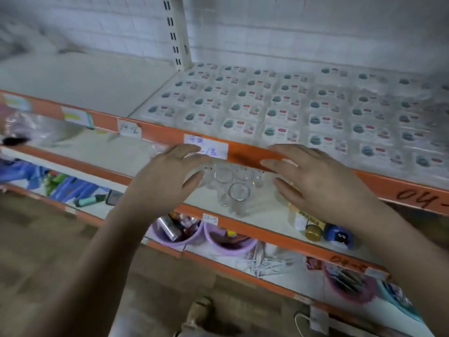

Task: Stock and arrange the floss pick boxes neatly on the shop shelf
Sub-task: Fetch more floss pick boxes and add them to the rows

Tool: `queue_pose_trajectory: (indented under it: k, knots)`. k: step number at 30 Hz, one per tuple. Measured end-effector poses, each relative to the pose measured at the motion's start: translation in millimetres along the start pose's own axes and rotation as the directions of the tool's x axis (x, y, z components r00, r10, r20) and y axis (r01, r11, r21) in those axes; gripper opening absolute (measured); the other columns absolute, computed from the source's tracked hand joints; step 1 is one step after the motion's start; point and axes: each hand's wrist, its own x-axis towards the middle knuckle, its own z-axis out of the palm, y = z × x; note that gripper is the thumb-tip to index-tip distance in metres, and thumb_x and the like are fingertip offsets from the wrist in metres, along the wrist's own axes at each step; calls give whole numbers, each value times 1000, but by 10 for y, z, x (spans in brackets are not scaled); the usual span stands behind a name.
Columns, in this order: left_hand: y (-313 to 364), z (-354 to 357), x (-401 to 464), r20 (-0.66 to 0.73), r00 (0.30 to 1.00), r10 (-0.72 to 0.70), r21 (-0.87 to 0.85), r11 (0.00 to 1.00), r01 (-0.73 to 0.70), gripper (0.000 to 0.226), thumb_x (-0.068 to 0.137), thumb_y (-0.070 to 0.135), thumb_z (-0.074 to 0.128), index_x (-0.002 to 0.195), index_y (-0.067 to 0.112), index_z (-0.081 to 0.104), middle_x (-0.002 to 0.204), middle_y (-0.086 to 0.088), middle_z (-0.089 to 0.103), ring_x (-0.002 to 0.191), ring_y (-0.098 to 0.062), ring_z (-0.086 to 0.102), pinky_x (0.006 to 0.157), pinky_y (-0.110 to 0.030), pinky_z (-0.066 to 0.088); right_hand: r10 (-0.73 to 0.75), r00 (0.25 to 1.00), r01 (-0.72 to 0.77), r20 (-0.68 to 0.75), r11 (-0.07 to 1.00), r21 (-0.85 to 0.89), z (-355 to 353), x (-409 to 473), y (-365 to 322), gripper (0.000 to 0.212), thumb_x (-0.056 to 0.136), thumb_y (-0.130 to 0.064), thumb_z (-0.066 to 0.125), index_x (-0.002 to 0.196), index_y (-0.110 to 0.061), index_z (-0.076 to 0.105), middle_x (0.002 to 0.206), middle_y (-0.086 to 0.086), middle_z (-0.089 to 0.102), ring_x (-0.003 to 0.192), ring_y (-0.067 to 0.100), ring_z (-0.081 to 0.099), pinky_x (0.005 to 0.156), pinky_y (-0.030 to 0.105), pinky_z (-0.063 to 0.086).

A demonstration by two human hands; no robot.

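Several clear floss pick boxes (279, 113) with white labels lie flat in tidy rows across the right part of the top shelf (245, 154), reaching its orange front edge. My left hand (170, 176) hovers in front of that edge with relaxed fingers and holds nothing. My right hand (313, 176) is level with it to the right, fingers straight, also holding nothing. Both hands are apart from the boxes. The view is blurred.
The left part of the top shelf (80, 83) is bare white board. On the shelf below stand several glass cups (233, 188) between my hands. Lower shelves hold purple tubs (228, 239), small jars (313, 231) and blue packets (73, 188). A white upright post (176, 32) divides the shelf bays.
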Motion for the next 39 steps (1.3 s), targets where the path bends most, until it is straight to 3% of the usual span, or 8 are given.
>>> queue_pose_trajectory:
  k: [3, 8, 13, 18, 26, 33, 39]
  knots:
    - [-378, -77, -436, -21, 993, -113, -22, 993, 113, 39, 86, 29, 46, 121, 19, 60, 127, -5, 57, 117, -26, 52, 96, -37, 41, -91, 994, 93, -53, 995, 43, 95, 342, -360, 38, 87, -25, 41, 112, -10, 65, 116, 14, 62, 99, 31, 63, 78, 42, 53]
    - [-1194, -425, -1115, -113, 955, -276, -15, 961, 276, 34, 88, 16, 59, 122, 19, 60, 128, -4, 57, 116, -23, 52, 91, -29, 39, -185, 976, 199, -116, 972, 126, 423, 1184, -1078, 35, 87, -24, 44, 112, -12, 65, 117, 11, 61, 103, 30, 61, 83, 42, 53]
    - [-2437, -794, -1588, -114, 940, -321, 44, 944, 328, 32, 89, 18, 56, 121, 16, 61, 126, -7, 58, 114, -27, 55, 91, -40, 46, -182, 976, 203, -115, 956, 210, 823, 2216, -1952, 39, 88, -30, 40, 117, -16, 62, 124, 9, 57, 110, 29, 57, 87, 46, 50]
    - [-3512, -1198, -1798, -102, 948, -301, 88, 947, 310, 34, 86, 23, 51, 117, 15, 63, 119, -6, 61, 108, -26, 58, 86, -39, 49, -109, 986, 137, -129, 962, 237, 893, 3178, -2614, 41, 86, -33, 39, 116, -18, 63, 125, 8, 57, 108, 28, 58, 89, 43, 47]
    - [-4967, -1428, -1589, -110, 948, -298, 57, 951, 305, 32, 86, 16, 61, 118, 17, 63, 119, -3, 62, 109, -23, 58, 88, -35, 46, -180, 979, 193, -100, 971, 140, 1069, 4617, -3018, 40, 87, -34, 38, 114, -18, 62, 121, 9, 59, 102, 30, 60, 81, 43, 52]
    - [-6213, -1407, -715, -103, 956, -276, 38, 959, 281, 35, 90, 23, 54, 125, 21, 57, 125, 1, 57, 118, -19, 50, 97, -37, 43, -275, 961, 275, -7, 959, 73, 1555, 6196, -2910, 36, 88, -30, 45, 119, -18, 61, 124, 10, 57, 106, 30, 59, 84, 46, 51]
    - [-7302, -1750, -83, -81, 944, -319, 87, 942, 325, 37, 92, 27, 51, 128, 25, 53, 127, 7, 54, 118, -15, 48, 95, -30, 39, -195, 981, 191, 11, 972, 140, 1693, 7550, -2873, 41, 90, -34, 43, 129, -26, 52, 133, 0, 48, 117, 22, 48, 92, 42, 44]
